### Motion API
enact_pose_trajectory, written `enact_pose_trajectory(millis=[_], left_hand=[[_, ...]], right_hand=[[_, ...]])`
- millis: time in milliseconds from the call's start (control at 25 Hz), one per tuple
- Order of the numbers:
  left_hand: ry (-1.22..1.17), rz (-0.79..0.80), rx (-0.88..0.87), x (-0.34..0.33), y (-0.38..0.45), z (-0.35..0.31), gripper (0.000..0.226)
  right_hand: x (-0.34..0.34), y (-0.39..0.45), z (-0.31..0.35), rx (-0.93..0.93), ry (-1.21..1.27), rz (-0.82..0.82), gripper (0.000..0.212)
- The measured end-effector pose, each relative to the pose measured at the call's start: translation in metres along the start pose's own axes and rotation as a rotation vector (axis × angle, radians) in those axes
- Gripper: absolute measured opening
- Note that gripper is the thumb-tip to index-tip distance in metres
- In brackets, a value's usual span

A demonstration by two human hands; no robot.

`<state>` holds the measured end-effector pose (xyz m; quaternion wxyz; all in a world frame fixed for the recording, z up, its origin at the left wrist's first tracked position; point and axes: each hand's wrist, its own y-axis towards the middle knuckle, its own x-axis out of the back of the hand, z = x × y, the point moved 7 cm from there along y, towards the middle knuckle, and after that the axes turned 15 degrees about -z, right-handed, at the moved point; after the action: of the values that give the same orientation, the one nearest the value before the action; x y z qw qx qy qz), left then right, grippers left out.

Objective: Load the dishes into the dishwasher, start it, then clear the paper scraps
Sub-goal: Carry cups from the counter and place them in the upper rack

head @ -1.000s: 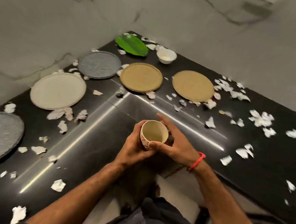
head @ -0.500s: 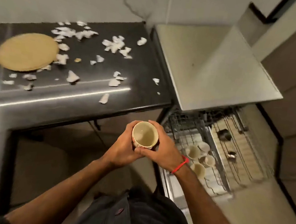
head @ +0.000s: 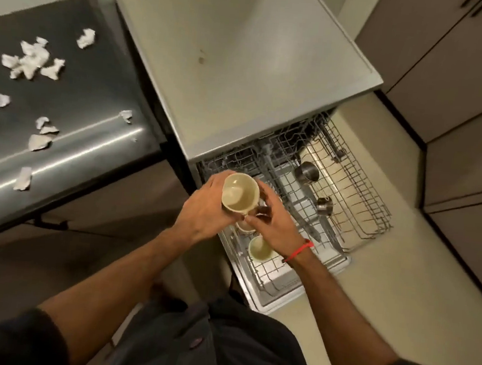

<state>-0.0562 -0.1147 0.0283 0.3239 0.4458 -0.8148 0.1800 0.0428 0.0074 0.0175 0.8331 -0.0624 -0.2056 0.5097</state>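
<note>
A cream cup [head: 240, 192] is held upright between both hands, above the left part of the pulled-out dishwasher rack [head: 357, 220]. My left hand [head: 203, 208] grips its left side. My right hand [head: 271, 225], with a red band at the wrist, wraps the right side and underside. Under my hands another cream cup [head: 260, 249] stands in the rack, and a further cup is partly hidden. White paper scraps [head: 30, 60] lie scattered on the black counter [head: 98, 127] at the left.
The grey dishwasher top [head: 245, 65] juts out above the rack. Two steel cups [head: 308, 171] lie in the rack's right half. Brown cabinet fronts [head: 462, 100] close off the right side, with beige floor [head: 384, 299] between them and the rack.
I have turned right from the counter to the dishwasher. The cup, still in both hands, now hangs over the rack, and the plates have left the view.
</note>
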Motion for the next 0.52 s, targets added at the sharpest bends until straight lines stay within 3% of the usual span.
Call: enact_pose_trajectory(millis=[160,360,520], left_hand=[[0.034,0.087,0.129,-0.046,0.055,0.023,0.088],[0.199,0.218,0.292,-0.118,0.098,0.1,0.097],[0.307,0.253,0.242,-0.159,0.108,0.142,0.094]], right_hand=[[0.009,0.057,-0.041,-0.126,0.017,0.081,0.081],[-0.017,0.128,-0.107,-0.339,0.076,0.038,0.074],[-0.043,0.156,-0.159,-0.454,0.017,-0.008,0.063]])
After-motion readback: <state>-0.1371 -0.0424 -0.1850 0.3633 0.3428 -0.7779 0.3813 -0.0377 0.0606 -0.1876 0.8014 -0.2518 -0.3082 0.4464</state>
